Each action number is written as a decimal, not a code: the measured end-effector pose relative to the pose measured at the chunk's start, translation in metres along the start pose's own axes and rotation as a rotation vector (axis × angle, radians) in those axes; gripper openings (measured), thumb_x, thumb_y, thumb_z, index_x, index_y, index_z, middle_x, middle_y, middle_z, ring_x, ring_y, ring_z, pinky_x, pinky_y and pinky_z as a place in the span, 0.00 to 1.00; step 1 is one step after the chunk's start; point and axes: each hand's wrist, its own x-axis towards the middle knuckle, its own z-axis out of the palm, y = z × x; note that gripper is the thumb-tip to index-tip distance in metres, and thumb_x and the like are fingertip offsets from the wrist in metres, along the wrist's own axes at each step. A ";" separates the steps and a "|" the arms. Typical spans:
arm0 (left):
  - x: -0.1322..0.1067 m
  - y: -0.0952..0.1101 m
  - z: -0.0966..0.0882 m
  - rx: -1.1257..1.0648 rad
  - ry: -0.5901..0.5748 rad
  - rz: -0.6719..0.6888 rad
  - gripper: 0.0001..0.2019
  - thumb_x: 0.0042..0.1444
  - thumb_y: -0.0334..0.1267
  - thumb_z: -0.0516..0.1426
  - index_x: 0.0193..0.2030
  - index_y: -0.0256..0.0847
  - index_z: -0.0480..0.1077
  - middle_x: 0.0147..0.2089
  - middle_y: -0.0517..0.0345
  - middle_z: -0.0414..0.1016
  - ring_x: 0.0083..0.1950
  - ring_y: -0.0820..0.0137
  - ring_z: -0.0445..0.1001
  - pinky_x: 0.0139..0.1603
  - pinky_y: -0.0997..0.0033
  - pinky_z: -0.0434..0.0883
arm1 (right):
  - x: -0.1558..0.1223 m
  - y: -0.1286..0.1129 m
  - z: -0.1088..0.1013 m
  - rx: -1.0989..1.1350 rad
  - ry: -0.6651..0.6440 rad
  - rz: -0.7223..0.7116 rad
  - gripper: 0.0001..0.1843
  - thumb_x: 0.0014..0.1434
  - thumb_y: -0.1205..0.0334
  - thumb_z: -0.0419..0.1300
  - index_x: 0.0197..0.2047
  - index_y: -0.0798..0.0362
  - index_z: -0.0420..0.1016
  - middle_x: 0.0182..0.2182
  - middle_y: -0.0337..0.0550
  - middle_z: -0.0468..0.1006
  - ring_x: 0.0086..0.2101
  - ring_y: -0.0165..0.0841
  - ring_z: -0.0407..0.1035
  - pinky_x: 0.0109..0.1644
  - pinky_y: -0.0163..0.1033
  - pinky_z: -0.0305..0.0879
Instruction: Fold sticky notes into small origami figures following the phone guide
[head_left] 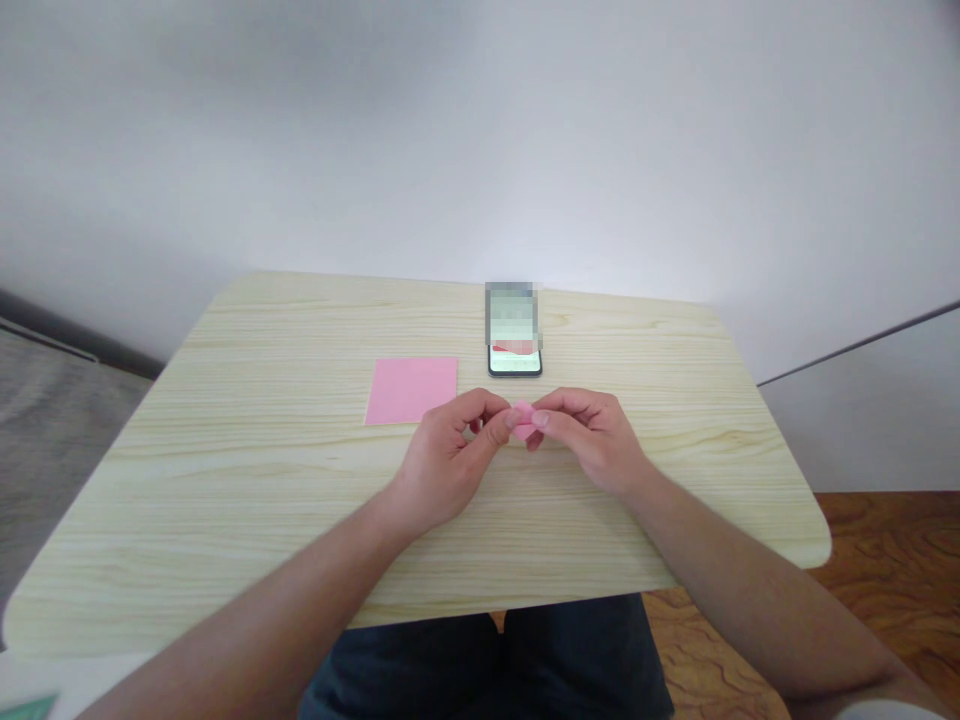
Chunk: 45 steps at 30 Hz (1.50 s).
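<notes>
A small folded piece of pink paper (524, 424) is pinched between my two hands, above the middle of the table. My left hand (457, 455) grips its left side with thumb and forefinger. On the other side, my right hand (589, 435) holds it the same way, thumb on top. Fingers cover much of the paper, so its full folded shape is hidden. Just behind my left hand lies a flat square of pink paper (411, 390), its near right corner partly covered by that hand.
Beyond my hands a phone (514, 362) lies with its screen lit, partly pixelated. The pale wood-grain table (247, 480) has rounded corners and backs onto a white wall (480, 140). Dark-clothed legs (495, 665) are below its front edge, over a brown wood-patterned floor (892, 570).
</notes>
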 end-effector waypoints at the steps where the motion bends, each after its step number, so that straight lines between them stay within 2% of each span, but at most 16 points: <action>1: 0.000 0.000 0.000 -0.005 -0.002 0.003 0.12 0.68 0.46 0.57 0.41 0.41 0.78 0.38 0.57 0.80 0.39 0.69 0.75 0.41 0.70 0.68 | 0.000 0.000 0.000 -0.001 -0.006 -0.004 0.10 0.63 0.53 0.68 0.38 0.51 0.86 0.33 0.42 0.86 0.32 0.32 0.79 0.40 0.39 0.78; 6: 0.000 0.001 0.000 -0.045 0.008 0.013 0.12 0.69 0.46 0.57 0.40 0.41 0.77 0.37 0.58 0.79 0.39 0.69 0.74 0.40 0.69 0.68 | -0.002 0.003 0.000 -0.049 -0.003 -0.020 0.12 0.64 0.52 0.67 0.39 0.52 0.85 0.34 0.44 0.85 0.33 0.33 0.78 0.39 0.39 0.77; 11: -0.001 -0.003 0.002 -0.070 0.065 0.029 0.08 0.64 0.44 0.62 0.43 0.41 0.76 0.38 0.57 0.78 0.39 0.69 0.72 0.43 0.67 0.69 | -0.001 0.001 0.002 -0.050 0.053 -0.059 0.12 0.65 0.52 0.66 0.39 0.52 0.84 0.31 0.42 0.84 0.31 0.33 0.78 0.38 0.40 0.78; 16: -0.002 -0.007 0.001 -0.068 0.124 0.049 0.08 0.64 0.42 0.62 0.45 0.42 0.76 0.38 0.57 0.78 0.40 0.68 0.73 0.45 0.65 0.70 | -0.001 0.003 0.001 -0.060 0.016 -0.025 0.11 0.64 0.52 0.66 0.39 0.51 0.84 0.32 0.43 0.84 0.33 0.34 0.79 0.40 0.41 0.77; 19: -0.001 -0.006 -0.001 -0.036 0.150 0.065 0.08 0.64 0.43 0.62 0.44 0.42 0.76 0.39 0.56 0.78 0.41 0.67 0.73 0.46 0.65 0.71 | -0.002 0.005 0.001 -0.215 -0.005 -0.004 0.10 0.64 0.54 0.67 0.38 0.50 0.85 0.33 0.42 0.84 0.35 0.36 0.78 0.40 0.41 0.74; 23: 0.000 -0.007 -0.001 0.056 0.143 0.091 0.07 0.64 0.42 0.61 0.43 0.43 0.77 0.39 0.56 0.78 0.41 0.67 0.73 0.45 0.65 0.70 | -0.003 0.007 0.001 -0.386 0.003 -0.048 0.08 0.64 0.55 0.66 0.39 0.49 0.85 0.33 0.41 0.84 0.33 0.35 0.75 0.37 0.40 0.70; 27: 0.001 -0.011 0.001 0.200 0.131 0.153 0.05 0.64 0.40 0.61 0.41 0.43 0.78 0.40 0.55 0.79 0.44 0.65 0.74 0.45 0.64 0.70 | -0.002 0.009 0.001 -0.404 0.060 -0.104 0.08 0.61 0.56 0.68 0.43 0.48 0.83 0.36 0.42 0.84 0.34 0.34 0.75 0.38 0.40 0.70; 33: 0.002 -0.013 0.002 0.345 0.141 0.248 0.03 0.63 0.38 0.62 0.40 0.44 0.78 0.40 0.55 0.81 0.46 0.62 0.74 0.49 0.59 0.71 | 0.001 0.009 0.000 -0.478 0.102 -0.211 0.03 0.63 0.60 0.66 0.39 0.48 0.83 0.35 0.42 0.82 0.36 0.35 0.75 0.40 0.42 0.70; 38: 0.003 -0.015 0.002 0.374 0.177 0.248 0.05 0.62 0.37 0.62 0.41 0.45 0.81 0.40 0.53 0.79 0.47 0.61 0.73 0.49 0.58 0.71 | 0.002 0.011 0.000 -0.516 0.100 -0.230 0.03 0.64 0.61 0.65 0.39 0.47 0.82 0.35 0.43 0.81 0.36 0.35 0.74 0.38 0.41 0.70; 45: 0.003 -0.016 0.003 0.373 0.140 0.232 0.05 0.63 0.36 0.61 0.39 0.44 0.80 0.40 0.54 0.81 0.45 0.62 0.74 0.49 0.58 0.71 | 0.002 0.014 -0.002 -0.634 0.076 -0.231 0.03 0.64 0.63 0.64 0.39 0.48 0.81 0.35 0.42 0.80 0.37 0.35 0.73 0.40 0.42 0.68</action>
